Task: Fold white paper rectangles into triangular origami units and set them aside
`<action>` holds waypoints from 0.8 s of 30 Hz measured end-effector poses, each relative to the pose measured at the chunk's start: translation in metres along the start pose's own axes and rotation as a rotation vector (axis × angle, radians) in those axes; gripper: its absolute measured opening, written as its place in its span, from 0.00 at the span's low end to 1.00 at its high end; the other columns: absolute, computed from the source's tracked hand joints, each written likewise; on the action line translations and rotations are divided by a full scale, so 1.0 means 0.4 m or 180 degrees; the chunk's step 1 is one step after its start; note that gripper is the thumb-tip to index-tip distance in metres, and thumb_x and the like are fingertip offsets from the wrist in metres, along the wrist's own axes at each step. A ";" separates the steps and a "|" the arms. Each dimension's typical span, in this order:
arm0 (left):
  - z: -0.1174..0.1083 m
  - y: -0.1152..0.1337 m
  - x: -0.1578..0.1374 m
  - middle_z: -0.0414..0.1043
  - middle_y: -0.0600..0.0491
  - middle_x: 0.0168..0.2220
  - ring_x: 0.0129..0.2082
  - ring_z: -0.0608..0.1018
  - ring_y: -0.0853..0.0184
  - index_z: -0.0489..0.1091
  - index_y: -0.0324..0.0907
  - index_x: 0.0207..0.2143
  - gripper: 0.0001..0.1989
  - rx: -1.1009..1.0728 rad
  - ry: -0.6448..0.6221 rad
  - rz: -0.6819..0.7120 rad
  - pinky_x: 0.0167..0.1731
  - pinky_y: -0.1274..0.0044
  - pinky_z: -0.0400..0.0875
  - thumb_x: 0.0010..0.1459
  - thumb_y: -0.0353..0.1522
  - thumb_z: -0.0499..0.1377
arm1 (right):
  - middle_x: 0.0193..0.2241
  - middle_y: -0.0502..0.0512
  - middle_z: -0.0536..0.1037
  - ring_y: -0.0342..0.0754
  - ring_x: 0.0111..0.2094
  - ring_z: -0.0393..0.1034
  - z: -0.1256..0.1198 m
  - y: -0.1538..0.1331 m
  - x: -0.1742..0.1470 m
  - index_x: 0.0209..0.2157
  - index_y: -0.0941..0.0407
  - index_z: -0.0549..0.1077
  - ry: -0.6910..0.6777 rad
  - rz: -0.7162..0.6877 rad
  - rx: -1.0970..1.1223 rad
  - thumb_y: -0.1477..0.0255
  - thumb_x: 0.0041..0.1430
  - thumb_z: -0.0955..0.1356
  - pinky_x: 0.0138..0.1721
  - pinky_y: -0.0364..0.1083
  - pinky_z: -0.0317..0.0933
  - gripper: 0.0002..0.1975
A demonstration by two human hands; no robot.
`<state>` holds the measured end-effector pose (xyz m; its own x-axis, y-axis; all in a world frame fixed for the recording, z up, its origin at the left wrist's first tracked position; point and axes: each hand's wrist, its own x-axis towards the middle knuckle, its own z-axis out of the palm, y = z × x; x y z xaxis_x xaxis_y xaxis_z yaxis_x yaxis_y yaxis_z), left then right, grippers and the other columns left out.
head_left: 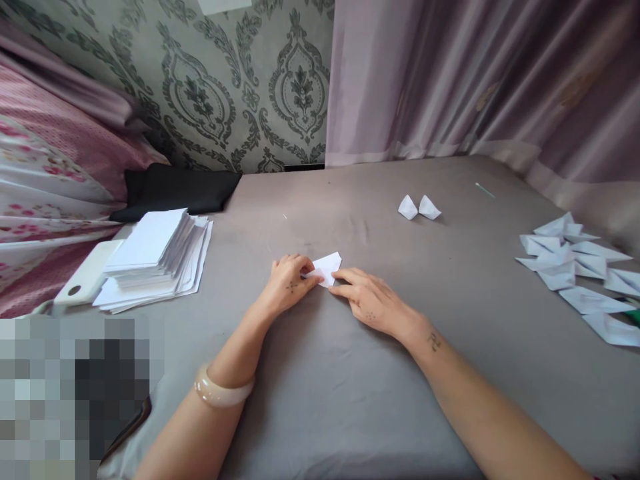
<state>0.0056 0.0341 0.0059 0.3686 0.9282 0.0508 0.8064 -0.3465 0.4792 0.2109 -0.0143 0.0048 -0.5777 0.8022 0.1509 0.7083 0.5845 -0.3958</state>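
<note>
A small piece of folded white paper (329,264) lies at the middle of the grey cloth-covered table. My left hand (291,279) pinches its left side between thumb and fingers. On the paper's right edge rest the fingertips of my right hand (367,297), the fingers stretched out and the palm down. Part of the paper is hidden under the left fingers. Beyond the hands, two small folded paper shapes (408,208) stand side by side.
To the left, a stack of white paper (150,243) sits by a white board (83,280) with a hole. Behind it lies a folded black cloth (183,190). Several folded paper boats (555,267) are grouped at the far right. A thin green stick (485,190) lies near the curtain.
</note>
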 end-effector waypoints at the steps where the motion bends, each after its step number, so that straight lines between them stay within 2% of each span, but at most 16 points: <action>1: -0.001 -0.001 -0.003 0.72 0.51 0.33 0.36 0.72 0.63 0.70 0.41 0.30 0.11 -0.0061 0.0013 -0.0075 0.40 0.70 0.62 0.56 0.40 0.58 | 0.51 0.56 0.71 0.50 0.50 0.65 0.001 -0.001 0.000 0.47 0.50 0.75 0.0001 0.0014 -0.0009 0.83 0.59 0.58 0.46 0.50 0.65 0.23; 7: -0.006 0.004 -0.001 0.73 0.52 0.32 0.34 0.72 0.65 0.71 0.41 0.29 0.08 -0.0184 -0.0031 -0.0295 0.37 0.72 0.62 0.57 0.35 0.56 | 0.49 0.55 0.72 0.49 0.49 0.65 0.001 -0.005 0.005 0.44 0.50 0.76 0.0050 0.0075 -0.0020 0.84 0.58 0.59 0.43 0.48 0.64 0.22; 14: 0.005 0.001 0.008 0.75 0.52 0.32 0.36 0.73 0.62 0.72 0.42 0.29 0.09 -0.0089 0.0018 -0.0346 0.41 0.68 0.60 0.57 0.36 0.57 | 0.47 0.56 0.73 0.49 0.50 0.64 0.006 -0.005 0.010 0.41 0.52 0.78 0.0212 -0.0014 -0.0057 0.85 0.57 0.59 0.50 0.51 0.60 0.21; 24: 0.006 0.000 0.011 0.76 0.52 0.31 0.36 0.74 0.61 0.72 0.41 0.27 0.10 -0.0085 0.0017 -0.0424 0.41 0.68 0.59 0.56 0.38 0.57 | 0.52 0.54 0.71 0.49 0.53 0.64 0.006 -0.013 0.010 0.41 0.55 0.76 0.0245 -0.0155 0.0085 0.85 0.58 0.58 0.54 0.50 0.58 0.20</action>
<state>0.0085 0.0380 0.0041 0.2565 0.9665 -0.0101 0.8355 -0.2165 0.5050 0.2038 -0.0146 0.0053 -0.5776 0.7804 0.2393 0.6684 0.6205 -0.4103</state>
